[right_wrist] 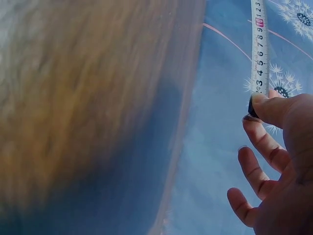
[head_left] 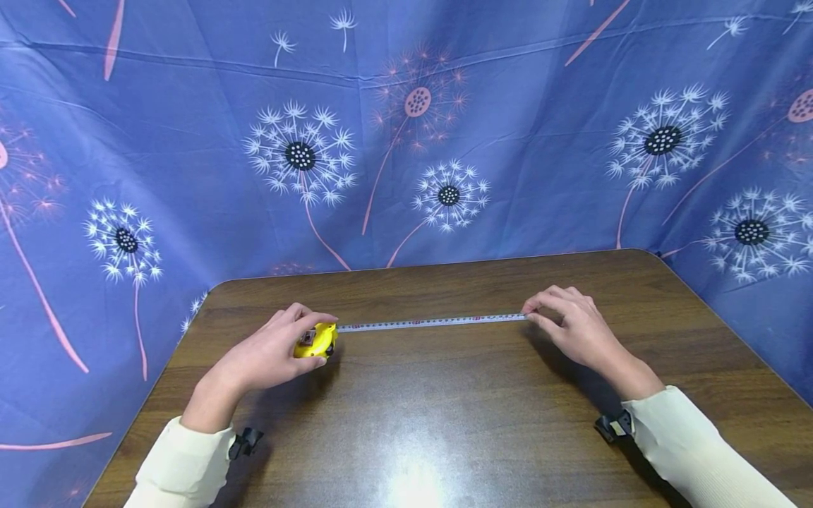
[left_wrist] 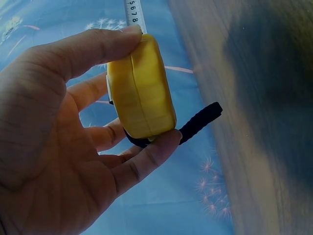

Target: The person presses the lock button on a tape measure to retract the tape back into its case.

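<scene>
A yellow tape measure (head_left: 322, 341) is gripped by my left hand (head_left: 269, 349), its case held between thumb and fingers above the table. In the left wrist view the yellow case (left_wrist: 142, 88) shows its edge, and a black strap (left_wrist: 201, 122) sticks out beneath it. From the case a white measuring blade (head_left: 438, 322) runs almost straight to the right, its numbers facing up. My right hand (head_left: 574, 328) pinches the blade's free end between thumb and index finger. In the right wrist view the blade (right_wrist: 260, 54) shows low numbers near the pinch, while the other fingers (right_wrist: 254, 171) hang loosely bent.
A brown wood-grain table (head_left: 444, 409) lies below both hands, with a bright glare at its front. Behind and beside it hangs a blue cloth (head_left: 540, 176) printed with dandelions. Black bands with small clips (head_left: 244, 443) sit at both wrists.
</scene>
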Demonstrator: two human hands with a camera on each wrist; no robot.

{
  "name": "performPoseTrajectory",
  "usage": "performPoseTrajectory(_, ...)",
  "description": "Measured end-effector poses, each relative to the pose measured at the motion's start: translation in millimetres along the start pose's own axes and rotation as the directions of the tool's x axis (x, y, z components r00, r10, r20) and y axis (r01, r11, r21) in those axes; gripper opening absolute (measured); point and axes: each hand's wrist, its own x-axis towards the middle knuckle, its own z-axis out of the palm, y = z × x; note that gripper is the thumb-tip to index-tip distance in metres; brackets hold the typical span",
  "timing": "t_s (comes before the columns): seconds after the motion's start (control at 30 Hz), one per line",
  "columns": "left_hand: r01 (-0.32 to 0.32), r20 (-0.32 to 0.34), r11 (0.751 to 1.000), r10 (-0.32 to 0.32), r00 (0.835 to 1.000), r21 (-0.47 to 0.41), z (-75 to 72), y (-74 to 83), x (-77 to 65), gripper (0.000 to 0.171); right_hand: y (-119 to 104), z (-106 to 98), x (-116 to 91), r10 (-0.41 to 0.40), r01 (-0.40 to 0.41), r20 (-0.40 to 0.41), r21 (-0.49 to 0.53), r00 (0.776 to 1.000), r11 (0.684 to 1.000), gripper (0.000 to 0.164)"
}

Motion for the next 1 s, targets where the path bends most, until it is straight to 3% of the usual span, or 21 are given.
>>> performPoseTrajectory(1.0, 0.004, 0.016, 1.000, -0.004, 1.000, -0.010, 3.2, 1.4, 2.9, 0.059, -4.7, 3.0, 4.8, 0.013, -0.014, 0.050, 0.030, 0.999, 0.999, 0.026)
